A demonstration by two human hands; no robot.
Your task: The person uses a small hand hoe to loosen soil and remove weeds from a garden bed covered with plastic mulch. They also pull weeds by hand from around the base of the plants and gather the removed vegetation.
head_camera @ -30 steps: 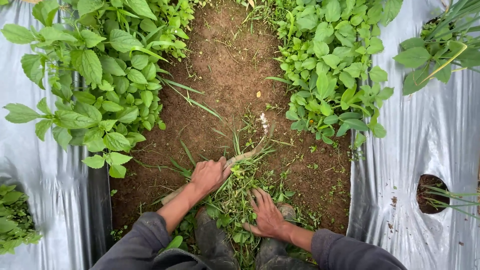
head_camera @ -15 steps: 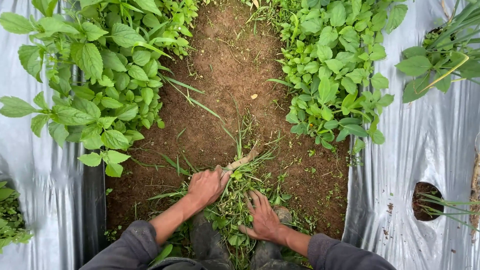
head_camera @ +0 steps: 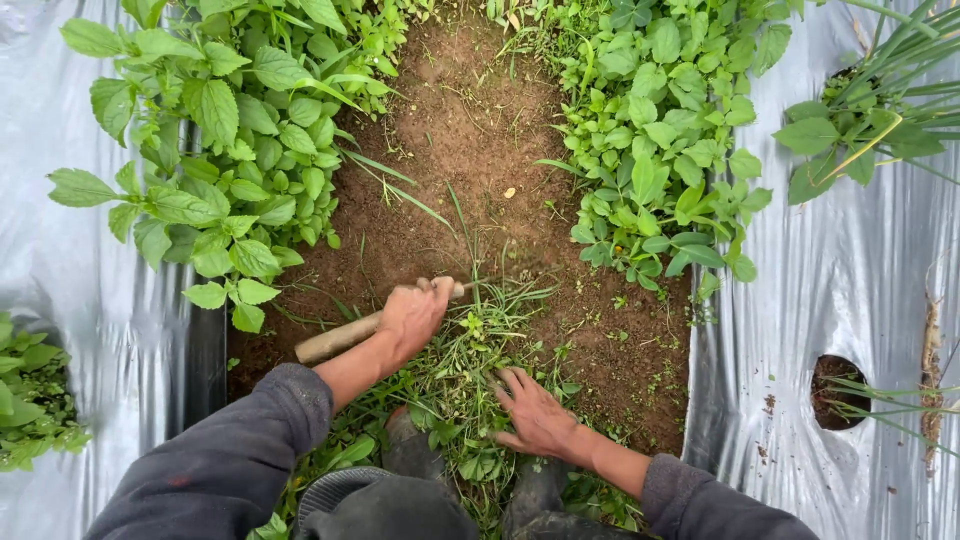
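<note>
- Weeds (head_camera: pixel 470 370), a loose heap of cut grass blades and small green leaves, lie on the brown soil path (head_camera: pixel 470 130) just in front of the person's knees, between the two hands.
- Left hand (head_camera: pixel 412 318) is curled in a fist around a pale wooden handle (head_camera: pixel 335 340); the fingers are wrapped tight and pressed together, knuckles up.
- That handle runs from lower left up toward the right; its far end goes in among the grass, and I cannot tell what kind of head it carries.
- Right hand (head_camera: pixel 535 415) rests palm down on the near edge of the heap, fingers spread and lightly bent, fingertips touching the greenery and pinching nothing.
- Both arms wear dark grey sleeves (head_camera: pixel 235 460), pushed back from the wrists.
- Dark rubber boots (head_camera: pixel 420 455) show under the heap, close to the body.
- Leafy green plants (head_camera: pixel 230 150) crowd the path's left edge, and a second leafy patch (head_camera: pixel 660 140) lines its right edge.
- Silvery plastic sheeting (head_camera: pixel 850 300) covers the beds on both sides; a round hole (head_camera: pixel 838 390) in the right-hand sheet shows dark earth and thin green blades.
</note>
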